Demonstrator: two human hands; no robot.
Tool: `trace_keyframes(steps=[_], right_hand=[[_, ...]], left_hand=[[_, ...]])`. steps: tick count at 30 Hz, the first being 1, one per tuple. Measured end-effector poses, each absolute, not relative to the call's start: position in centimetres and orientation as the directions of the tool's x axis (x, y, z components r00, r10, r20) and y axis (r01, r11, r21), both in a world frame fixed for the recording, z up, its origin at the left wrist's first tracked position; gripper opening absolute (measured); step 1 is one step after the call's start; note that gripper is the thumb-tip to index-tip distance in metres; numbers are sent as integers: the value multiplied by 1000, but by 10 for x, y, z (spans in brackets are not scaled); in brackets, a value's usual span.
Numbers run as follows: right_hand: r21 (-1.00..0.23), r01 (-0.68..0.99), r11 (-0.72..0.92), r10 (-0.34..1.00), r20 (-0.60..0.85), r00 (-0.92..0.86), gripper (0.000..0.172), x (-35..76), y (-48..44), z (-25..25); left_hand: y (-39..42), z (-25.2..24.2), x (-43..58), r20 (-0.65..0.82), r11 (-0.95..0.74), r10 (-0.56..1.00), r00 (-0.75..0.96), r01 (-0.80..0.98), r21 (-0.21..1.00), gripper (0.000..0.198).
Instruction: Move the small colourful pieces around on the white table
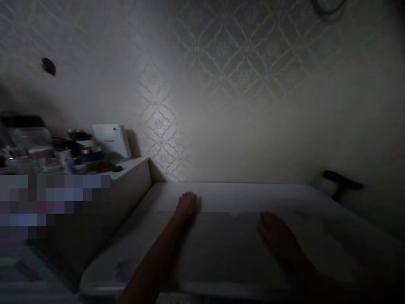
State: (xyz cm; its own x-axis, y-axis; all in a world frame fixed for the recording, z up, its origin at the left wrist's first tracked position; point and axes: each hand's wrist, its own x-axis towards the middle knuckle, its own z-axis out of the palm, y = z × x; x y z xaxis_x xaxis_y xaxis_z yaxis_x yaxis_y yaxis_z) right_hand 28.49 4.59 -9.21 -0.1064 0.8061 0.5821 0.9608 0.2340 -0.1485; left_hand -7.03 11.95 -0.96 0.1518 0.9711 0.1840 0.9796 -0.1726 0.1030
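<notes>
My left hand (187,204) rests on the far part of a pale table (221,249), its fingers curled together, near the edge of a lighter strip or sheet (228,198) along the wall side. Farther right, my right hand (276,232) is over the table near the same edge, its fingers bent and blurred in the dim light. Whether either hand has something small under its fingers is hidden. A faint small mark shows on the surface between the hands.
On the left, a higher cabinet (136,185) holds a white box (110,140) and cluttered bottles. A dark T-shaped object (341,181) stands beyond the table's right edge. Patterned wallpaper (247,84) rises behind.
</notes>
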Motion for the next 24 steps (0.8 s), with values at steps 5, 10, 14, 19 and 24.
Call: trace_keyframes(steps=[5,10,14,19,24], right_hand=[[-198,953,229,806,587,-72,44,283,46,-90],[-210,948,237,806,588,-71,43,279,44,-83],[-201,950,237,795,603,-71,46,275,41,-80],[-185,956,229,771,634,-61,40,271,41,-80],[-177,955,236,760,646,-68,37,269,42,-78]], left_hand=[[104,-8,-23,156,-278,956,249,937,212,46],[85,-6,28,159,-368,929,334,877,310,46],[72,-6,63,161,-410,912,377,835,367,49],[68,-2,83,162,-414,910,381,823,389,51],[78,9,41,157,-326,945,288,876,355,47]])
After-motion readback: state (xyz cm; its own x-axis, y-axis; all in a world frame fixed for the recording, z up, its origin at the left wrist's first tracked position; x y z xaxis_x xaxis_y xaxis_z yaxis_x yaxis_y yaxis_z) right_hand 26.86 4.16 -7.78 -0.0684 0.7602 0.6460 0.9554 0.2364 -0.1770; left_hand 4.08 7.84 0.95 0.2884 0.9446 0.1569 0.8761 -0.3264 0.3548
